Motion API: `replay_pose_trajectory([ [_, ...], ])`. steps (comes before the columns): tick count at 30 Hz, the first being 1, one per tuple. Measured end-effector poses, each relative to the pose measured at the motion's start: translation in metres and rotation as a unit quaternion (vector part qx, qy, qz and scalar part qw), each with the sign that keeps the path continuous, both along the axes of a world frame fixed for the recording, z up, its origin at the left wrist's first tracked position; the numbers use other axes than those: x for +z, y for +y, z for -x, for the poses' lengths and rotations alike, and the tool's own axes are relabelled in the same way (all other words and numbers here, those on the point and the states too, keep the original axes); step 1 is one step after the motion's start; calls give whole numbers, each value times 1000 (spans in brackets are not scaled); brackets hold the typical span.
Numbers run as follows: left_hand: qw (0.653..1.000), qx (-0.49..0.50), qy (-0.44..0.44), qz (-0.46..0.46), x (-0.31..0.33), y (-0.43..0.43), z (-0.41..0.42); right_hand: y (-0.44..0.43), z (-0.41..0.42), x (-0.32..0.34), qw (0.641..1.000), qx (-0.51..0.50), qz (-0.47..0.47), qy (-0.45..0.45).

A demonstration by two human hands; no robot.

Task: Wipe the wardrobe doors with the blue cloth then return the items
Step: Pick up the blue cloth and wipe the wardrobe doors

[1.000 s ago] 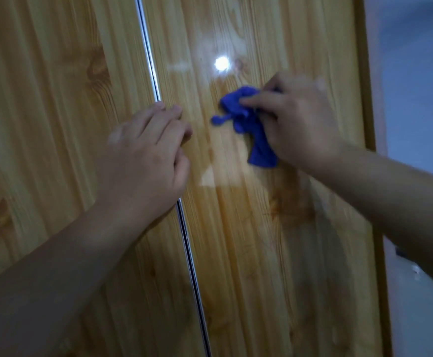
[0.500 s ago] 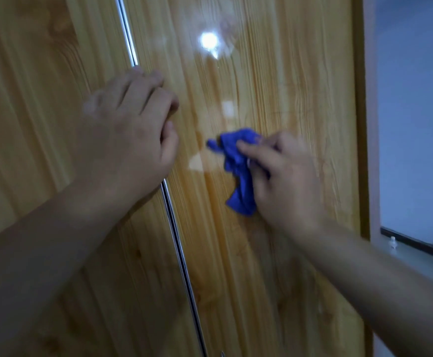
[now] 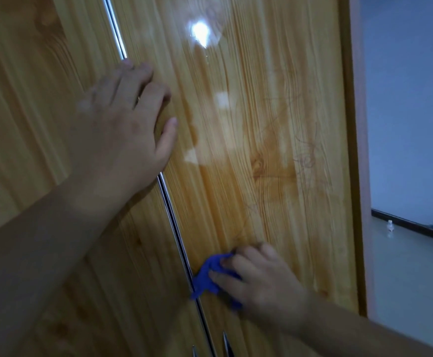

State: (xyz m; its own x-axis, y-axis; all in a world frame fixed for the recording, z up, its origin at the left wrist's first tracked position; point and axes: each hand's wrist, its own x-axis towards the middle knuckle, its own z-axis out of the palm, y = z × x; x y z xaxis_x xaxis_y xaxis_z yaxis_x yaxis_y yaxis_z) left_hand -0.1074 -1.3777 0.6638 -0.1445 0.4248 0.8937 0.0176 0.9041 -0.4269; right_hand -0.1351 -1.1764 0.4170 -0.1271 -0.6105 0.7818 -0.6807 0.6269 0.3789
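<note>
Grip: right hand [image 3: 259, 276] bunches the blue cloth [image 3: 206, 275] against the right wardrobe door [image 3: 261, 124], touching the metal edge strip [image 3: 174, 228]; left hand [image 3: 125, 124] braces flat, fingers straight. Likely fault: cloth snagging on the strip.

You stand in a home bedroom: glossy pine-grain wardrobe doors [image 3: 261, 150] with chrome trim [image 3: 174, 222] beside a pale painted wall [image 3: 411, 112].
</note>
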Motion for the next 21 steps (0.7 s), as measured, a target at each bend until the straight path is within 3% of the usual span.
replay_pose_trajectory([
  [13,1000,-3,-3,-4,-5,0,6,116,48,253,961,-92,247,83],
  [17,1000,2,8,6,-6,0,8,119,50,299,947,-101,299,63],
  [21,1000,-6,18,5,-7,0,9,98,46,293,931,-89,349,54],
])
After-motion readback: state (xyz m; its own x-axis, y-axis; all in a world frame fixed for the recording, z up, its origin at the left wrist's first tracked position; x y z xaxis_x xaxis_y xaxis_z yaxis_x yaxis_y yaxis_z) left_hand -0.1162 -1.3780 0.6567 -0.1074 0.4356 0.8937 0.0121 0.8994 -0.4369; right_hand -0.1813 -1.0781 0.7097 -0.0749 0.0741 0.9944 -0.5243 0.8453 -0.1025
